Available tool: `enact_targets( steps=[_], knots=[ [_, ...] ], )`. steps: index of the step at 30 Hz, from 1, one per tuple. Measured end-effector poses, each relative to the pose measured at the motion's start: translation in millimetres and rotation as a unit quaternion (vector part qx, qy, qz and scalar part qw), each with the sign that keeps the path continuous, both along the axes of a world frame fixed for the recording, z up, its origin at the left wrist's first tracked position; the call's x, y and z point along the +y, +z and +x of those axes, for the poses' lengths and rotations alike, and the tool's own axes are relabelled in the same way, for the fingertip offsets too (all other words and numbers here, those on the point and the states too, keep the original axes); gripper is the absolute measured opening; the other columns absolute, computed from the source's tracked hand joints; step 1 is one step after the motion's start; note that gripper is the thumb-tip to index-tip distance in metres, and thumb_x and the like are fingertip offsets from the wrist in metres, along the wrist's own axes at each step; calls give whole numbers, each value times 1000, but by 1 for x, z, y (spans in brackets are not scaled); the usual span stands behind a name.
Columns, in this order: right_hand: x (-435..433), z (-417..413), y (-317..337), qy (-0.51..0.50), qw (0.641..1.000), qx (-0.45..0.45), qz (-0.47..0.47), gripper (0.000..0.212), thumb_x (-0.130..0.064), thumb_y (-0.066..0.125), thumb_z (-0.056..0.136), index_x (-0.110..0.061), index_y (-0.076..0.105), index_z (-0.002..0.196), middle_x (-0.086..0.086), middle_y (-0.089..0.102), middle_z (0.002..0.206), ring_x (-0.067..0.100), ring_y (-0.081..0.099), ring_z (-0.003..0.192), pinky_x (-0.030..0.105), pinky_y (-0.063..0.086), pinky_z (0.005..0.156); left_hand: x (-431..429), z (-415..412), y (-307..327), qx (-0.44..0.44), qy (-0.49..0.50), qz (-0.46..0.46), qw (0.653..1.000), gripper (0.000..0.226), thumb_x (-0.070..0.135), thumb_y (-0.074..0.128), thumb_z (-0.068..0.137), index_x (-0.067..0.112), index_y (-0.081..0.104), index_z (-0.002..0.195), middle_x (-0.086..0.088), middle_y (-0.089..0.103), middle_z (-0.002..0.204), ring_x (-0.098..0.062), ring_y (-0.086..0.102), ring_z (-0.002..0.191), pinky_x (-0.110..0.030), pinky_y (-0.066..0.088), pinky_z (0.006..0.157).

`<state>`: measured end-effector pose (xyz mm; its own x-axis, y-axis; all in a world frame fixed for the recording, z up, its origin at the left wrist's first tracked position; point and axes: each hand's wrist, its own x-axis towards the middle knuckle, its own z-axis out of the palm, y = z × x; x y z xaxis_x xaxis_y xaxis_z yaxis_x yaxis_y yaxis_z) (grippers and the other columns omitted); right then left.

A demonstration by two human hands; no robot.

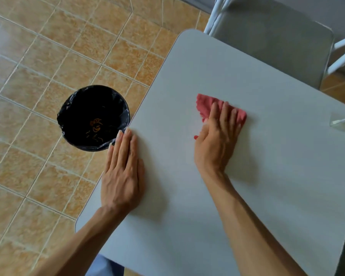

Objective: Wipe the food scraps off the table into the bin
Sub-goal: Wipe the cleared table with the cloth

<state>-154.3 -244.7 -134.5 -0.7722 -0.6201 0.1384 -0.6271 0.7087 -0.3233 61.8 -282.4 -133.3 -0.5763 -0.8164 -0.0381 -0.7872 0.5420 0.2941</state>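
The bench (237,176) is lying bare, no scraps showing on its grey top. The bin (94,118), lined in black, is standing on the floor at nine o'clock, just off the bench edge, with scraps already lying inside. The left hand (122,174) is resting flat and spread at that edge, nearer the bin. The right hand (217,140) is pressing flat on a red cloth (205,105); the bin lies toward nine o'clock from it, so the next sweep probably runs that way.
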Motion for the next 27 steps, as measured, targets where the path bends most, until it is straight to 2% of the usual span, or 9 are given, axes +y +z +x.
enact_targets(
  steps=[3,6,8,10,13,16,20,25,27],
  knots=[
    [25,71,7,204,977,-44,35,77,-29,66,79,-10,47,151,16,41,160,38,32,151,58,16,126,1,1,0,5,-1,0,1000,56,24,31,102,0,27,152,-14,21,162,-28,14,153,-46,18,123],
    [47,61,6,398,917,-22,35,61,-33,54,96,-15,45,153,11,39,162,33,28,154,55,18,126,-1,1,-1,3,-10,-6,1000,57,25,35,102,-1,27,152,-15,21,162,-28,14,152,-46,17,123],
    [47,27,-2,323,945,9,38,51,-35,37,106,-17,47,152,10,39,162,31,31,153,53,21,126,-2,0,-2,7,-5,-8,1000,56,24,34,102,0,27,152,-15,21,162,-27,13,153,-46,16,123],
    [43,0,-5,122,991,34,47,51,-28,40,103,-16,48,151,13,41,161,35,35,150,55,23,124,0,0,-2,10,-3,-4,1000,57,24,33,102,0,26,153,-14,20,163,-26,12,153,-45,15,124],
    [32,24,-1,-85,996,24,16,58,-22,46,94,-5,47,150,24,42,157,44,37,146,60,24,122,0,3,-2,16,0,7,1000,56,25,31,103,1,24,153,-13,19,163,-26,11,153,-46,16,123],
    [48,99,4,108,993,-30,28,69,-30,52,90,-5,41,153,25,33,161,44,26,152,61,18,124,-2,4,1,35,0,24,999,56,22,32,103,-1,23,153,-15,18,163,-27,10,153,-49,18,122],
    [76,84,5,416,907,-21,58,61,-30,52,98,-12,41,155,13,32,165,33,21,156,58,23,124,24,24,14,58,61,71,994,61,7,35,97,-3,16,154,-17,11,164,-27,4,154,-47,15,124],
    [33,80,0,44,999,-3,18,57,-17,47,94,-10,48,151,19,37,161,40,31,151,55,17,127,73,81,10,39,58,69,995,57,11,37,98,-3,23,152,-17,16,163,-30,9,153,-49,16,122],
    [11,119,3,86,996,-32,10,67,-25,50,85,-12,48,151,20,39,160,43,31,150,53,8,128,77,89,6,40,56,71,995,56,11,37,98,-4,26,151,-17,18,163,-30,10,153,-48,15,122]
  ],
)
